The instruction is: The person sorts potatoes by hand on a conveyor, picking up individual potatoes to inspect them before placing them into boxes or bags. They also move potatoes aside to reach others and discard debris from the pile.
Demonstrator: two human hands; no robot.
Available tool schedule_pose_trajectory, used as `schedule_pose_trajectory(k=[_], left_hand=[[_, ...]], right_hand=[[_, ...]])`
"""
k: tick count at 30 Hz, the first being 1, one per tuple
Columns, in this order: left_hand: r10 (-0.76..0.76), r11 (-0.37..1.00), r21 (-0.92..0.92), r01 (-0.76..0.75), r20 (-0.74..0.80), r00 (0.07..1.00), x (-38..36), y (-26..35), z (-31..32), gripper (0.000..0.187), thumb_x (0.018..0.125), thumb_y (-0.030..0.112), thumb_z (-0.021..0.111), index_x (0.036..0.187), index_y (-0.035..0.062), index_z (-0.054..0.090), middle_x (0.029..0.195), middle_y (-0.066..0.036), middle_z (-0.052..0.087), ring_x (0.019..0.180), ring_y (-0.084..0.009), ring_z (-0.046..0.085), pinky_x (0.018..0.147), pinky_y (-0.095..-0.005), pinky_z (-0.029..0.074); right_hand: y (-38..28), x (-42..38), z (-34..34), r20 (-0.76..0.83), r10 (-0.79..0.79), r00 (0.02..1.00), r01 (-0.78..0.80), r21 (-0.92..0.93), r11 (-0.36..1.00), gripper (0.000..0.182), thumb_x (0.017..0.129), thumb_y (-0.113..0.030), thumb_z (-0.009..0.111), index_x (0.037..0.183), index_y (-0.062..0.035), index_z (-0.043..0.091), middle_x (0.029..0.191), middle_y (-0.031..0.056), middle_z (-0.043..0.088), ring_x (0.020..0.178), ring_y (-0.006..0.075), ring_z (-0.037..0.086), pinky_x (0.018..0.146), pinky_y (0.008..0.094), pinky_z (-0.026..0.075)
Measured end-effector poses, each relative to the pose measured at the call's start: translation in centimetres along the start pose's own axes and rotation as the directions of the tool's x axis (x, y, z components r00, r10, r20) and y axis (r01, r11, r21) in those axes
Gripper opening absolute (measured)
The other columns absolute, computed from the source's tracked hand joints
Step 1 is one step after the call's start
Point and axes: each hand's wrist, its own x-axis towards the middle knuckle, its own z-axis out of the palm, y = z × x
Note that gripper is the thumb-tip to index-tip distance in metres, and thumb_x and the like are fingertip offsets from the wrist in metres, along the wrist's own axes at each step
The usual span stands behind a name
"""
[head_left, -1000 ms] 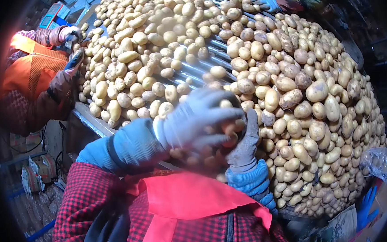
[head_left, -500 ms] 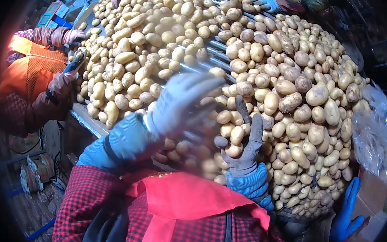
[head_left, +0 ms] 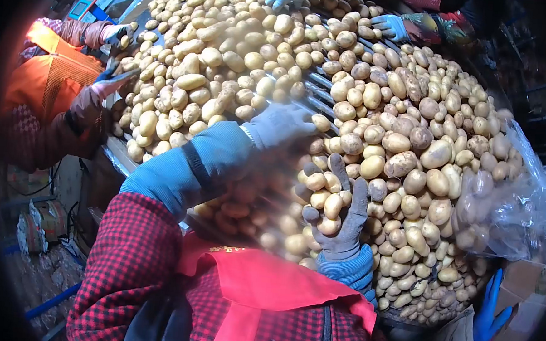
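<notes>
My left hand (head_left: 282, 127), in a pale grey glove, reaches over the potato heap. Its fingers stretch out to the right, and their tips are at a yellow potato (head_left: 321, 123) beside the metal bars; I see no closed grip on it. My right hand (head_left: 342, 228), in a darker grey glove, is palm up at the front of the heap. It cradles several small potatoes (head_left: 333, 205) against its palm, with fingers curled around and upright beside them. Below my left forearm, more potatoes (head_left: 236, 209) look hazy behind a blurred patch.
Metal bars (head_left: 320, 93) show between the potatoes. At left, a person in an orange vest (head_left: 63, 76) has both hands at the heap. Other gloved hands (head_left: 391, 28) work at the far side. A blue glove (head_left: 489, 312) and clear plastic (head_left: 514, 213) are at right.
My left hand has moved right and slightly down to the yellow potato, its fingers less blurred. My right hand still cradles potatoes. Another person's light-blue glove has appeared at the top.
</notes>
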Motion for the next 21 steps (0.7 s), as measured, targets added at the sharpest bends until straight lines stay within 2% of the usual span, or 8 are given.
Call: schedule_pose_trajectory(k=[4,8,9,11,15,17,19,21], left_hand=[[-0.109,0.985,-0.149,0.088,-0.135,0.985,-0.8,1.2,-1.9,0.058,0.077,0.012,0.078,0.133,0.0219,0.068,0.122,-0.008,0.069,0.106,-0.0315,0.070,0.085,-0.0450,0.058],[-0.369,0.802,-0.597,0.030,-0.455,0.810,-3.8,3.6,-3.8,0.046,0.087,0.009,0.078,0.131,0.0115,0.069,0.109,-0.010,0.074,0.091,-0.0269,0.072,0.082,-0.0358,0.059],[-0.430,0.692,-0.722,0.017,-0.393,0.813,-4.4,5.0,-5.2,0.049,0.085,0.010,0.081,0.132,0.0094,0.068,0.112,-0.011,0.073,0.098,-0.0257,0.072,0.087,-0.0370,0.058],[-0.280,0.783,-0.608,-0.127,-0.528,0.802,-5.3,7.4,-7.4,0.048,0.086,0.014,0.081,0.132,0.0051,0.067,0.114,-0.012,0.073,0.104,-0.0281,0.070,0.092,-0.0402,0.056],[0.005,0.833,-0.471,-0.291,-0.519,0.854,-5.2,10.4,-7.0,0.043,0.090,0.025,0.076,0.128,0.0050,0.068,0.123,-0.015,0.068,0.118,-0.0360,0.063,0.103,-0.0498,0.050],[0.019,0.874,-0.413,-0.258,-0.501,0.865,-4.7,11.0,-6.0,0.043,0.091,0.029,0.074,0.127,0.0075,0.069,0.133,-0.018,0.064,0.128,-0.0405,0.058,0.109,-0.0530,0.046],[-0.066,0.893,-0.421,-0.156,-0.465,0.883,-5.0,11.8,-6.5,0.041,0.091,0.030,0.073,0.127,0.0095,0.069,0.139,-0.020,0.061,0.132,-0.0449,0.055,0.113,-0.0549,0.043],[-0.030,0.871,-0.455,-0.187,-0.429,0.903,-5.0,11.5,-6.9,0.042,0.093,0.033,0.071,0.128,0.0088,0.069,0.144,-0.024,0.057,0.136,-0.0477,0.051,0.114,-0.0564,0.041]], right_hand=[[0.5,-0.4,3.3,-0.147,-0.047,0.988,0.028,-0.128,0.991,0.064,0.109,-0.056,0.036,0.156,-0.0136,0.046,0.133,0.0161,0.057,0.077,0.0131,0.053,0.059,0.0291,0.048],[0.2,-0.1,1.9,-0.092,0.033,0.995,-0.033,0.010,0.999,0.060,0.110,-0.050,0.040,0.156,-0.0114,0.046,0.127,0.0162,0.060,0.068,0.0075,0.048,0.056,0.0258,0.049],[0.4,-0.1,2.1,-0.115,0.003,0.993,-0.006,-0.024,1.000,0.059,0.110,-0.050,0.041,0.155,-0.0110,0.046,0.126,0.0157,0.061,0.068,0.0073,0.048,0.056,0.0260,0.049],[0.8,-0.1,2.8,-0.154,-0.050,0.987,0.035,-0.101,0.994,0.057,0.110,-0.048,0.044,0.154,-0.0103,0.048,0.124,0.0146,0.063,0.068,0.0068,0.047,0.056,0.0265,0.050],[1.0,-0.6,4.1,-0.403,0.012,0.915,-0.005,0.020,1.000,0.057,0.110,-0.051,0.044,0.148,-0.0087,0.052,0.127,0.0106,0.064,0.097,0.0142,0.062,0.083,0.0293,0.058],[0.9,-0.4,-1.0,0.213,0.088,0.973,-0.145,0.267,0.953,0.059,0.110,-0.052,0.044,0.145,-0.0061,0.055,0.132,0.0100,0.063,0.119,0.0196,0.062,0.101,0.0323,0.054],[0.8,-0.2,1.0,0.149,0.023,0.989,-0.044,0.142,0.989,0.060,0.110,-0.052,0.043,0.144,-0.0053,0.056,0.135,0.0099,0.063,0.123,0.0204,0.062,0.103,0.0348,0.054],[0.7,-0.2,0.3,-0.094,0.022,0.995,-0.030,-0.087,0.996,0.078,0.105,-0.071,0.041,0.148,-0.0074,0.053,0.130,0.0117,0.064,0.121,0.0270,0.063,0.102,0.0419,0.054]])
